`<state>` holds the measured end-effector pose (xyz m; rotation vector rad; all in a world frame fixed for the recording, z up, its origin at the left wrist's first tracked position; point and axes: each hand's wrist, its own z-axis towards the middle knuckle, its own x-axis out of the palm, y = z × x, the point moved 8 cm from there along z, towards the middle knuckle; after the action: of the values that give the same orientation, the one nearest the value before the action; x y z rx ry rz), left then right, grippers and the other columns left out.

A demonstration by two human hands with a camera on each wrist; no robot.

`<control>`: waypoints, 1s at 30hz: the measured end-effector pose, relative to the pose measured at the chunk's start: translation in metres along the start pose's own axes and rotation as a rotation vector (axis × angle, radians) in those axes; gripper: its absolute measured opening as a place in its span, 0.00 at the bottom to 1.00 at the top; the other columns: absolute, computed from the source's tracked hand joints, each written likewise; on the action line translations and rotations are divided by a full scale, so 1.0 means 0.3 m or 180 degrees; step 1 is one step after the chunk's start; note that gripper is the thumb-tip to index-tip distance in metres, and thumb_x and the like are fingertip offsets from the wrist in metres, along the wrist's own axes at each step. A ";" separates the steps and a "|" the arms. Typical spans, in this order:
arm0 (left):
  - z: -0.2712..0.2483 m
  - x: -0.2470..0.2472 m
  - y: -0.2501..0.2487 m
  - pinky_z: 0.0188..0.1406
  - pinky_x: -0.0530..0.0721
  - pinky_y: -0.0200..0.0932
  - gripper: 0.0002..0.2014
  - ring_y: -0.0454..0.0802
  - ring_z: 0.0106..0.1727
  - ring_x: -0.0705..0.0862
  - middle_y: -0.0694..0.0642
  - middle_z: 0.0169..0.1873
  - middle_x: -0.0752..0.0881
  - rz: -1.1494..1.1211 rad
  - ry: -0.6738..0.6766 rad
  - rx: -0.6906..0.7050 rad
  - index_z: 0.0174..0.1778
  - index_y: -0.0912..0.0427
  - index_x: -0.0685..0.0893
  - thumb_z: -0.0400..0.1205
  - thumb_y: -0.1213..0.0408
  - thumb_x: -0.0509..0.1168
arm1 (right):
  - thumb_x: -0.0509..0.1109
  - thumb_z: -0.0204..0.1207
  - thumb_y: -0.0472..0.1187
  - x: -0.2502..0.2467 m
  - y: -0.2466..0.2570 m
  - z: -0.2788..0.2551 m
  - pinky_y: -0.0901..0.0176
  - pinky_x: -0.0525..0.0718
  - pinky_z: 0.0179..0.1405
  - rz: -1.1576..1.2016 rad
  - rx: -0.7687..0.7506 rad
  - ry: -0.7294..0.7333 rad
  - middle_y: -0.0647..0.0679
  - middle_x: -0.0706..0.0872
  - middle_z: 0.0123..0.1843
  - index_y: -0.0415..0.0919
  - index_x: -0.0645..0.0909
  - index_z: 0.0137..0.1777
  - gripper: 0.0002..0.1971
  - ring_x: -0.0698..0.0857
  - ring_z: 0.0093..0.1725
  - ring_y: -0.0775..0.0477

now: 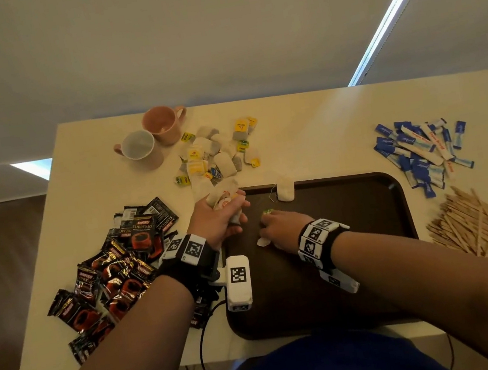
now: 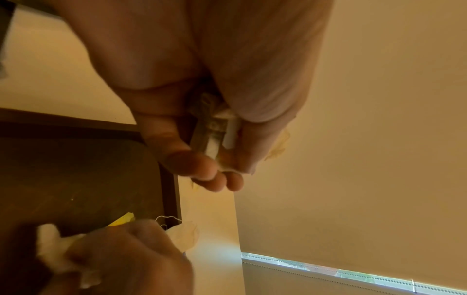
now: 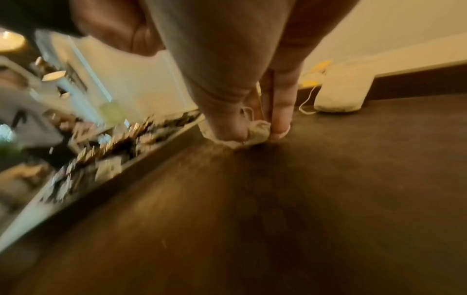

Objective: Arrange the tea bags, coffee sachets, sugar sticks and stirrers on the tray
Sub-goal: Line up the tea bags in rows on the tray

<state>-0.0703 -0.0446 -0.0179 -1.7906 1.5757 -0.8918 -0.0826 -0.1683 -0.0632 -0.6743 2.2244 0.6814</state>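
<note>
A dark brown tray (image 1: 360, 262) lies on the cream table. My left hand (image 1: 219, 217) grips a bunch of tea bags (image 1: 223, 194) over the tray's far left corner; the left wrist view shows the same bunch of tea bags (image 2: 215, 139) between thumb and fingers. My right hand (image 1: 278, 227) pinches one tea bag (image 3: 255, 133) down against the tray floor (image 3: 252, 199), its green tag (image 1: 268, 212) showing by the fingertips. Another tea bag (image 1: 285, 191) lies across the tray's far rim. Loose tea bags (image 1: 215, 154) are heaped behind the tray.
Black coffee sachets (image 1: 111, 266) are piled left of the tray. Blue and white sugar sticks (image 1: 423, 153) and wooden stirrers (image 1: 479, 224) lie to the right. Two pink mugs (image 1: 152, 138) stand at the back left. A cable (image 1: 204, 344) hangs over the front edge.
</note>
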 end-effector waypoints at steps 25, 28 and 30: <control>-0.025 0.098 -0.254 0.26 0.76 0.44 0.08 0.60 0.29 0.79 0.59 0.25 0.84 0.0985 0.0185 0.1204 0.42 0.67 0.87 0.80 0.65 0.75 | 0.76 0.77 0.37 -0.404 -0.180 -0.329 0.54 0.88 0.45 0.3315 0.0299 -0.2039 0.42 0.91 0.38 0.38 0.88 0.44 0.02 0.89 0.37 0.47; -0.034 0.087 -0.269 0.25 0.76 0.44 0.08 0.58 0.27 0.79 0.57 0.23 0.84 0.1054 0.0092 0.1219 0.40 0.66 0.87 0.80 0.65 0.74 | 0.75 0.78 0.37 -0.430 -0.193 -0.357 0.63 0.87 0.41 0.3411 0.0327 -0.2188 0.46 0.89 0.35 0.38 0.88 0.45 0.02 0.87 0.34 0.55; -0.033 0.083 -0.275 0.25 0.76 0.45 0.07 0.58 0.26 0.79 0.57 0.22 0.83 0.1060 0.0016 0.1216 0.39 0.64 0.87 0.80 0.65 0.74 | 0.74 0.79 0.36 -0.456 -0.191 -0.370 0.60 0.87 0.40 0.3558 0.0335 -0.2327 0.41 0.89 0.33 0.34 0.88 0.47 0.05 0.86 0.31 0.52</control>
<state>-0.0268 -0.0587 0.0559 -1.2213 1.5250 -0.9562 -0.0139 -0.2447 0.0911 0.8615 1.7417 1.0788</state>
